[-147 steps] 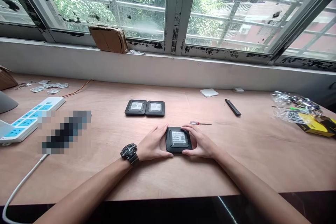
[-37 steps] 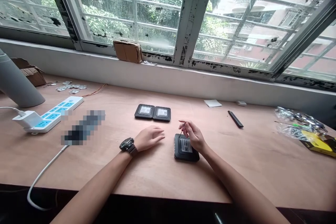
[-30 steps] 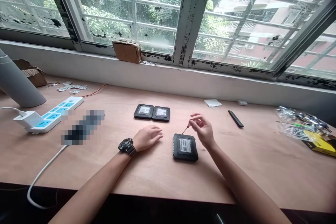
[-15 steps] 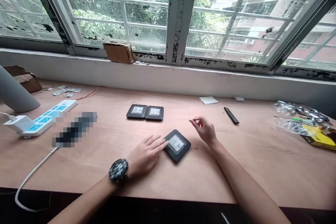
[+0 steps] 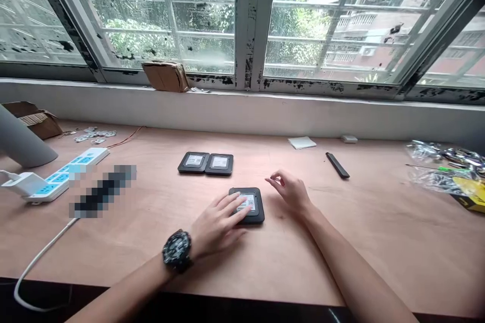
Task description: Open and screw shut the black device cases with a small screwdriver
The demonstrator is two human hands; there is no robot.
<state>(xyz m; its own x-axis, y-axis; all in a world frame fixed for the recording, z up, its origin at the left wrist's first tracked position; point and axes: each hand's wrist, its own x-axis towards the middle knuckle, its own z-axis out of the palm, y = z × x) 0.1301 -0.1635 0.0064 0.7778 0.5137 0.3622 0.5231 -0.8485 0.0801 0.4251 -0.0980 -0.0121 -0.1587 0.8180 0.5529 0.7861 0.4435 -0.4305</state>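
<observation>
left hand (image 5: 216, 224), palm down with fingers spread, rests its fingertips on the white label of a flat black square device (image 5: 257, 218); a black wristwatch (image 5: 177, 251) sits on the wrist. right hand (image 5: 291, 193) is just to the right of the device and apart from it, fingers curled, thumb and forefinger close together; whether they pinch anything small cannot be told. the device lies label up on a plywood table (image 5: 341, 252), near the middle of the table. far of it, two like black devices (image 5: 193, 162) lie side by side and touching. to the left are a pixelated blurred object (image 5: 102, 192), a blue-socketed power strip (image 5: 64, 174) with a white charger (image 5: 22, 184), and a white cable (image 5: 38, 262). to the right are a slim black bar (image 5: 337, 165), a white note pad (image 5: 302, 142), clear plastic bags of metal parts (image 5: 435, 161) and a yellow box (image 5: 472, 194). a cardboard package (image 5: 165, 75) stands on the far window sill.
</observation>
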